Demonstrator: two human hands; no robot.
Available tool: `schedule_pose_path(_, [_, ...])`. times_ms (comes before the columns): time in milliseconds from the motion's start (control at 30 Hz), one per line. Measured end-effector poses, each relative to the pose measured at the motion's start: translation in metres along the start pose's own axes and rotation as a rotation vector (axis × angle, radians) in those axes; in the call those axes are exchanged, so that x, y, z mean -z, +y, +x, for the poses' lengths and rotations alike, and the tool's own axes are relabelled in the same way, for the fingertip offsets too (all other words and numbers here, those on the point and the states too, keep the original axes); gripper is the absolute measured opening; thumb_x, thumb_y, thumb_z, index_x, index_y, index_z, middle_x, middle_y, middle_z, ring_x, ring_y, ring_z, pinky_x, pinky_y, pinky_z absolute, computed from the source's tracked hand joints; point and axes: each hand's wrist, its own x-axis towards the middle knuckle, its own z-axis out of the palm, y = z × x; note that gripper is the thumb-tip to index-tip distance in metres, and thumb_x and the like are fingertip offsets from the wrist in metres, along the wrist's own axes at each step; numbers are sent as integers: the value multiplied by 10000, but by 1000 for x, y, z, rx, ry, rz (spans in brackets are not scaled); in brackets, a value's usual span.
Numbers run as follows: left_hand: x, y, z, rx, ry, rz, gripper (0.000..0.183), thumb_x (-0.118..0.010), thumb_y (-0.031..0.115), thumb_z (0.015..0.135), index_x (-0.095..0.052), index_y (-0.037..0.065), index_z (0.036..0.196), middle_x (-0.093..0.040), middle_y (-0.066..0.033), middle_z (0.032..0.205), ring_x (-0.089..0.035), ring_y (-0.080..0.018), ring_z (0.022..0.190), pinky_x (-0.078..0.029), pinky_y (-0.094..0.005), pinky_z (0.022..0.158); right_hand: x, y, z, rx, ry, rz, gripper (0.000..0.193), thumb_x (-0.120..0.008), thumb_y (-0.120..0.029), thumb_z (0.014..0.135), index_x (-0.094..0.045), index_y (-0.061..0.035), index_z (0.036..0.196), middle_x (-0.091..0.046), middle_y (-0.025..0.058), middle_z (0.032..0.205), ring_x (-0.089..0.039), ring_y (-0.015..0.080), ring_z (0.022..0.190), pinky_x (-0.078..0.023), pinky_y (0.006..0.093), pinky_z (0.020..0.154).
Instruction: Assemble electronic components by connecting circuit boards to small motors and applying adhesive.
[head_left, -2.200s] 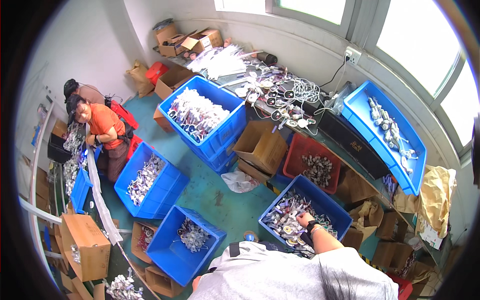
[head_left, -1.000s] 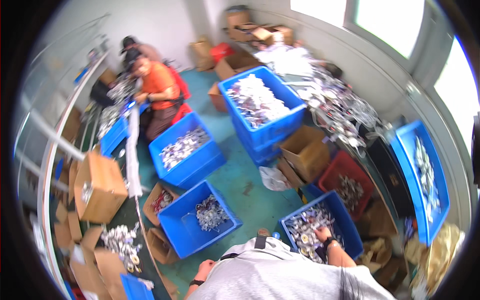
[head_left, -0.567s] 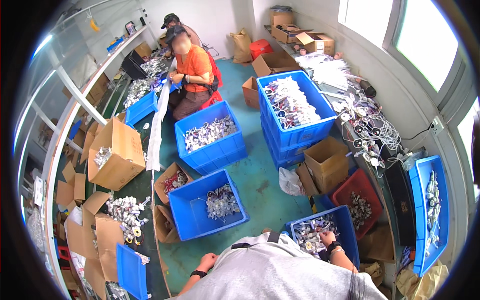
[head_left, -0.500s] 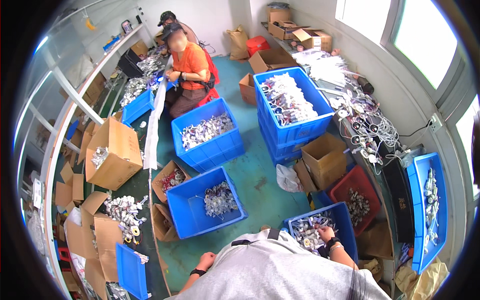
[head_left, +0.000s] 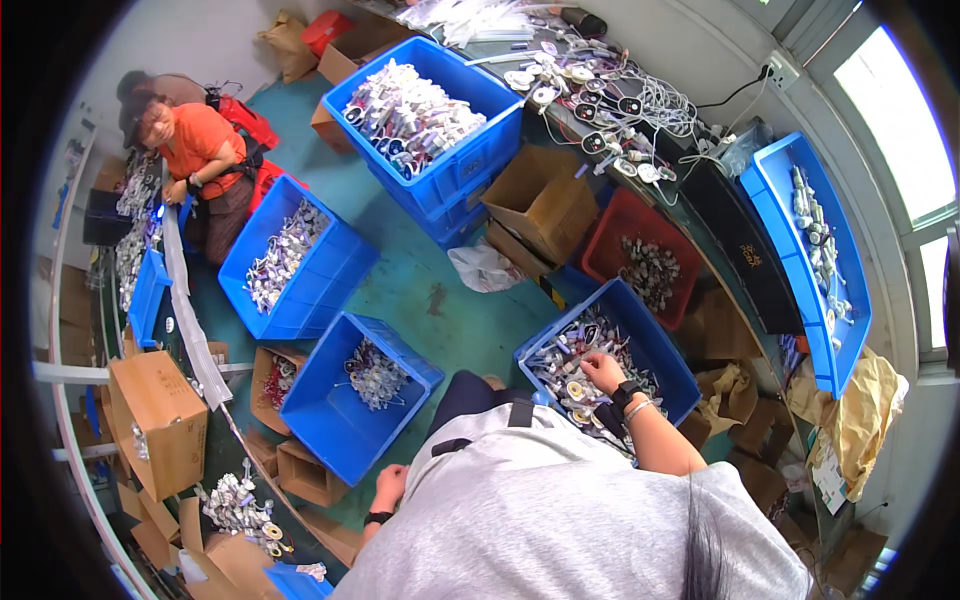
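Note:
My right hand (head_left: 602,372) is over a blue bin (head_left: 668,362) filled with small white, grey and purple electrical parts (head_left: 572,352) with short wires. Its fingers are bent together just above the heap; whatever they may hold is too small to make out. A dark band and a bracelet circle that wrist. My left hand (head_left: 392,484) hangs low beside my body, fingers curled in, with nothing visible in them. It is nearest to another blue bin (head_left: 325,440), which holds a smaller pile of clear and white parts (head_left: 375,375).
Ahead stand a blue bin of parts (head_left: 345,275) and stacked blue bins (head_left: 470,150). A red bin (head_left: 610,245) and a cardboard box (head_left: 550,205) adjoin my bin. Right, a bench carries wired parts (head_left: 590,100) and a blue tray (head_left: 850,350). A person in orange (head_left: 205,150) works far left.
The view has swung to the right, so the bins and the co-worker appear farther left. My right hand stays over the bin of parts; my left hand remains low at my side.

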Motion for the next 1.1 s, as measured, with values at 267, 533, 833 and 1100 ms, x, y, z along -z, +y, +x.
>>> schedule_pose_path(267, [83,68,89,-34,-137,177,317,-551,340,747,-619,39,818,-609,-159,789,-579,-310,777,-450,-375,689,0,-22,6,-80,140,305,262,-533,-197,795,-563,43,897,-598,93,729,-564,139,623,-450,261,591])
schedule_pose_path(533, [195,163,267,-265,-148,247,283,-546,311,763,-613,38,795,-612,-133,723,-591,-274,710,-453,-356,641,-11,-83,57,-195,325,467,241,-543,-181,793,-562,39,890,-598,74,727,-546,125,614,-441,258,576])
schedule_pose_path(833, [264,331,367,-494,-158,48,267,-550,270,779,-587,8,815,-607,-98,670,-587,-188,610,-448,-304,575,61,-207,79,-100,489,302,227,-534,-143,804,-545,35,943,-597,83,789,-558,125,722,-447,252,663])
schedule_pose_path(1100, [234,471,344,-858,-361,144,261,-549,267,775,-586,26,870,-611,-125,780,-591,-217,722,-451,-306,648,88,-227,74,-156,525,324,225,-543,-139,796,-547,31,943,-595,68,789,-555,119,718,-447,246,660])
